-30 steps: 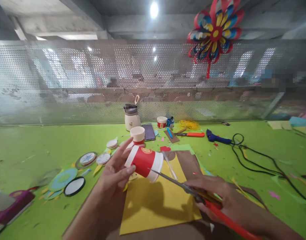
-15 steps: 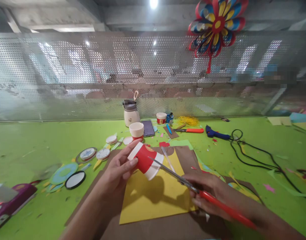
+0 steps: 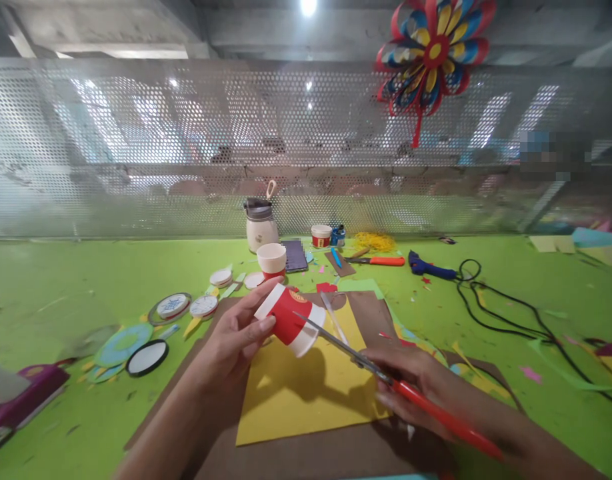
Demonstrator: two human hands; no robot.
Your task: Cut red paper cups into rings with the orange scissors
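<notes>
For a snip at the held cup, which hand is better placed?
Probably the right hand: it holds the scissors, which point at the cup, while the left hand grips the cup.

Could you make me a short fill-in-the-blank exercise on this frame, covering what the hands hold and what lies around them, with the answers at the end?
1. The left hand holds a tilted paper cup whose middle band is ____.
2. The red-handled scissors are in the ____ hand.
3. The sheet of paper beneath the held cup is ____.
4. The cord of the blue glue gun is ____.

Missing words: red; right; yellow; black.
</notes>
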